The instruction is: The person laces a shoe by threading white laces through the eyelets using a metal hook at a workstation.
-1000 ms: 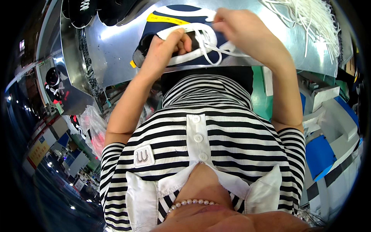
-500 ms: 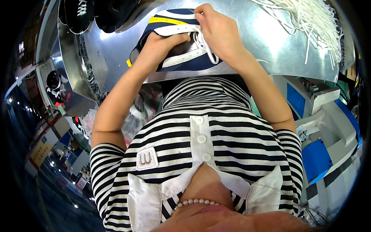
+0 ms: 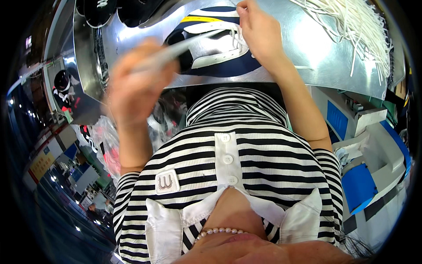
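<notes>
Head view: navy shoe (image 3: 229, 69) left of lace bundle (image 3: 358, 33); left hand (image 3: 143, 77), farther left, blurred, closed on white lace (image 3: 188, 45); right hand (image 3: 261, 35), shoe's bundle side, can't tell its grip; tugging too hard may unthread lace or, if unbraced, skid shoe.

A shoe workshop, as the metal bench (image 3: 325, 77), navy shoe (image 3: 224, 66) and heaped laces (image 3: 360, 35) show
</notes>
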### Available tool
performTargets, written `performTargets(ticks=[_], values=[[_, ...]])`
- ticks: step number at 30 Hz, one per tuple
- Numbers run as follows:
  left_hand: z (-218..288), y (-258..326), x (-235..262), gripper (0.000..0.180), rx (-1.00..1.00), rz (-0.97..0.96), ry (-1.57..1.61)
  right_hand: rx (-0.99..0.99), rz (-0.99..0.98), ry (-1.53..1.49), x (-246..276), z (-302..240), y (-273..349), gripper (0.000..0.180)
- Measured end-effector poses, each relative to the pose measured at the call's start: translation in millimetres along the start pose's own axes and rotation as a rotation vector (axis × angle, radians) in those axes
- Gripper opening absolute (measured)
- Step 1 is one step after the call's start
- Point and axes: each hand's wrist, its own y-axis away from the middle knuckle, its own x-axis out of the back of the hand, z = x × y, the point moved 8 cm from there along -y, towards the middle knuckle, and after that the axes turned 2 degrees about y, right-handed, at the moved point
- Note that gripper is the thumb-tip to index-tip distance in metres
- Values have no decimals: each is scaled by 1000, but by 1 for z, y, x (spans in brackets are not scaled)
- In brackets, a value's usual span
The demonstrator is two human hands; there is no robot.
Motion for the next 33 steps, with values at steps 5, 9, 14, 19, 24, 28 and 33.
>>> performTargets(ticks=[5, 9, 14, 19, 24, 28, 33], values=[[-54, -13, -37, 9, -378, 130, -1489, -38, -47, -187, 11, -6, 1, 18], [-58, -15, -49, 11, -410, 161, -1640, -23, -35, -229, 16, -4, 3, 19], [-55, -13, -62, 11, -484, 153, -1755, -64, -75, -453, 21, -2, 8, 21], [-68, -16, -46, 14, -468, 249, -1628, -9, -51, -652, 40, -14, 39, 16], [-75, -21, -28, 19, -330, 162, -1295, -136, -290, -702, 29, -18, 90, 14], [-74, -27, -14, 25, -162, 169, -1069, -142, -274, -640, 14, -16, 97, 15], [-70, -28, -17, 25, -199, 100, -1082, -123, -207, -478, 23, -22, 91, 24]])
